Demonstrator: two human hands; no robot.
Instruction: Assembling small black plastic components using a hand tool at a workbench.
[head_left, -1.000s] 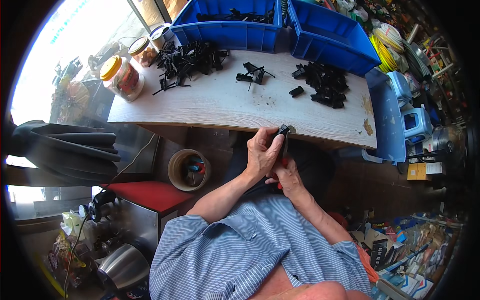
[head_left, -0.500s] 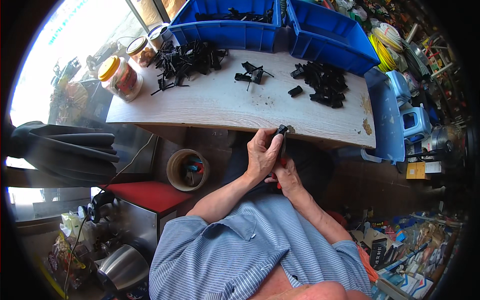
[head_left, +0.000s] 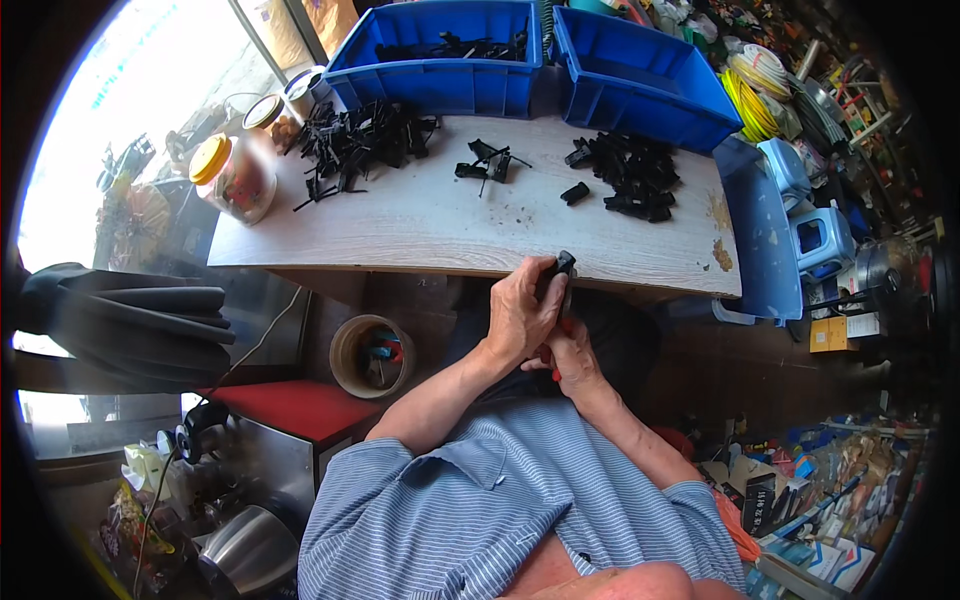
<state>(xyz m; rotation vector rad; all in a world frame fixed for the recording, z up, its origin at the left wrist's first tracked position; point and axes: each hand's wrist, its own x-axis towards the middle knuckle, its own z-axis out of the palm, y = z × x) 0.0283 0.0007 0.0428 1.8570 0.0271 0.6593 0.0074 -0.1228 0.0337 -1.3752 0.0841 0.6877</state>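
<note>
In front of the table edge, my left hand (head_left: 518,312) pinches a small black plastic part (head_left: 566,261) between thumb and fingers. My right hand (head_left: 576,362) sits just below and to the right, closed around red-handled pliers (head_left: 556,374). Their jaws point up toward the black part and are mostly hidden by my fingers, so I cannot tell whether they grip it. On the white table (head_left: 390,235), a few loose black parts (head_left: 490,165) lie mid-table. A single black piece (head_left: 575,193) rests beside a pile of short black parts (head_left: 630,172).
A heap of thin black parts (head_left: 360,140) lies at the table's left, near a yellow-lidded jar (head_left: 235,185). Behind stand two blue bins, the left bin (head_left: 435,90) holding black parts, the right bin (head_left: 640,110) beside it. A bucket (head_left: 341,372) stands below, left of my legs.
The view has shifted slightly, so the table and bins sit lower and further left. Both hands keep their hold close together, with the black part still in the left.
</note>
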